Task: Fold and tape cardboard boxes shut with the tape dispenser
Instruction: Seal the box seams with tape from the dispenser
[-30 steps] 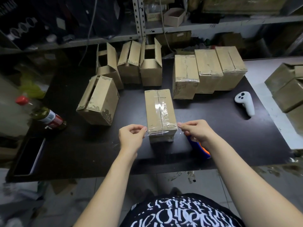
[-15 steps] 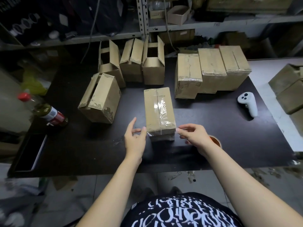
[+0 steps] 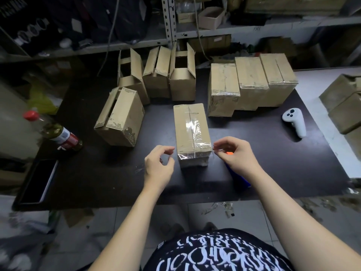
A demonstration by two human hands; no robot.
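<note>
Head view: taped box (image 3: 192,132) in the middle of the bench (image 3: 263,169), near end toward the body, clear tape (image 3: 192,127) along the top seam and folded over the near edge. Just beside the near left corner, left hand (image 3: 159,163), fingers curled, thumb and forefinger close together. Just beside the near right corner, right hand (image 3: 237,153), curled the same way, fingertips almost meeting. Cannot tell whether either pinches a loose tape end (clear film, very hard to see). Under the right wrist, tape dispenser (image 3: 237,178) lying on the bench, not gripped as far as visible.

Risks, as a judgement: tape end sticking to the fingers and peeling up from a corner when drawn away. Wrinkles at the near edge, so perhaps a weak seal there. Possible also to knock the dispenser over the near bench edge with the right forearm.

Room: open bench on the right, up to the white controller (image 3: 295,122). On the left, a tilted open box (image 3: 119,116) near, bottle (image 3: 58,133) further out. Behind, open boxes (image 3: 181,83) and sealed boxes (image 3: 223,89), with only a narrow gap. Probably easiest to move right.
</note>
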